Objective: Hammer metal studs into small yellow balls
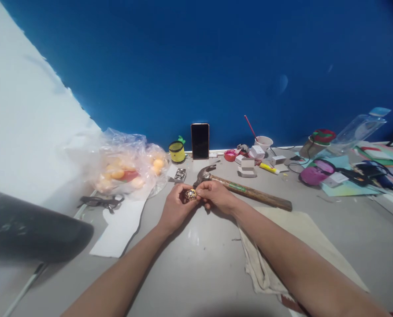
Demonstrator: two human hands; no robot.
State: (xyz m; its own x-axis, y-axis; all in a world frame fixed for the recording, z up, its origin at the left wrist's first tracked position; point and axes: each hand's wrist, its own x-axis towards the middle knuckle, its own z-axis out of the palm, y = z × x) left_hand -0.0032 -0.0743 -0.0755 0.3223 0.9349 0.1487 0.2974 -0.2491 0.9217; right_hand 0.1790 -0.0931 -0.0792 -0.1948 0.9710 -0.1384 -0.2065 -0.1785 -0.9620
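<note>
My left hand (175, 206) and my right hand (215, 195) meet over the grey table (196, 264). Both pinch a small round gold-coloured ball with shiny studs (190, 194) between their fingertips. Just behind the hands lies a claw hammer (246, 190) with a wooden handle that points right. My right forearm rests on a beige cloth (298, 237).
A clear plastic bag of orange balls (124, 169) sits at the left. A phone (200, 140) leans against the blue wall, beside a yellow cup (177, 152). Small white boxes (247, 167), a white cup (263, 142), a plastic bottle (355, 132) and papers crowd the right. A dark object (27, 229) is near left.
</note>
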